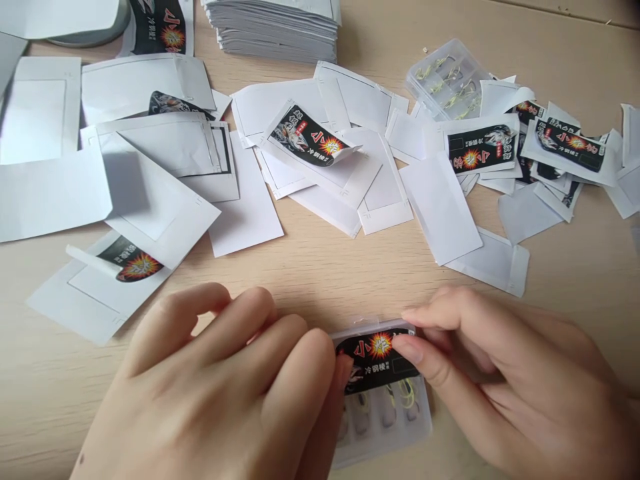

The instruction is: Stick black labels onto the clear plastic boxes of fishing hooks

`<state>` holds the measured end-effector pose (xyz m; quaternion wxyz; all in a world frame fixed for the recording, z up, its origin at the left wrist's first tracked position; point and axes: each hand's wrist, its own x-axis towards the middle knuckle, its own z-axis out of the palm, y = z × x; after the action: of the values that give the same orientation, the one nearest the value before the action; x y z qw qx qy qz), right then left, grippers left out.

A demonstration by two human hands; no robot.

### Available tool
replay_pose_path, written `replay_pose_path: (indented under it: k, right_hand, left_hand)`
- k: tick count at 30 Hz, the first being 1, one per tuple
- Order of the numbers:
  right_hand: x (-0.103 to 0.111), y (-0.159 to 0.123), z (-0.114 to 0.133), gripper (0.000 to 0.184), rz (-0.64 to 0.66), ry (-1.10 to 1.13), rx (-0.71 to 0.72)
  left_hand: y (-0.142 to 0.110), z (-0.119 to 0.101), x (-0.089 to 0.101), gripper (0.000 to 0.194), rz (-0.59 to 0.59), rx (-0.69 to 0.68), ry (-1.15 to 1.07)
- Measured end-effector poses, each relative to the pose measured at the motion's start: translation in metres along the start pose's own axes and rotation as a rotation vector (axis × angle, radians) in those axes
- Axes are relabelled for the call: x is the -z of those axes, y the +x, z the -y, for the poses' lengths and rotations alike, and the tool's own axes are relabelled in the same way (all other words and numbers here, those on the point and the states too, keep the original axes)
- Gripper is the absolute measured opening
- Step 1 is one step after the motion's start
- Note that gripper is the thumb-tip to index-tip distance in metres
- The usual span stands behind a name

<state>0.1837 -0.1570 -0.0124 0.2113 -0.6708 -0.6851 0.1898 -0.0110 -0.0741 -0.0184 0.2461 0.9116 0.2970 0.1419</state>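
A clear plastic fish hook box lies at the bottom centre, its compartments showing dark hooks with yellow thread. Across its upper part is a black sticker label with red and white characters and an orange burst. My left hand is closed at the box's left side, its thumb tip on the label's left end; its curled fingers hide the box's left part. At the upper right corner, my right hand grips with thumb on the label and forefinger at the box's back edge.
Used white backing papers lie scattered across the table. Several black labels sit among them, some with curled corners. A thick stack of sheets stands at the back. Another hook box rests at the back right.
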Motion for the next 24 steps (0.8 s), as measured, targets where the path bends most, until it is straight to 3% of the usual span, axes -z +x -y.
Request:
replay_pose_path:
  k: [3,6,11,13,16,20,24]
  right_hand:
    - [-0.001,-0.002,-0.001,0.003,0.009,0.014,0.016]
    - [-0.003,-0.003,-0.003,0.003,-0.006,0.012,0.052]
    - [-0.002,-0.004,-0.009,0.008,-0.014,0.068,0.157]
    - [0.0,-0.006,-0.011,0.012,0.019,0.206,0.168]
    - [0.002,-0.009,-0.013,0.006,0.104,0.512,0.021]
    - [0.002,-0.007,-0.01,0.009,0.209,0.956,-0.18]
    - [0.001,0.001,-0.007,0.016,0.277,1.211,-0.259]
  left_hand:
    - [-0.002,0.005,0.003,0.024,0.028,-0.089,0.103]
    - [-0.002,0.006,0.002,0.015,0.013,-0.062,0.205]
    - [0.002,0.006,0.005,0.009,0.092,-0.076,0.116]
    - [0.004,0.006,0.009,0.01,0.124,-0.078,0.047]
    - [0.008,0.005,0.016,0.02,0.189,-0.03,-0.145]
    - [0.011,0.003,0.024,0.033,0.298,0.166,-0.452]
    - [0.01,0.004,0.026,0.04,0.325,0.31,-0.547]
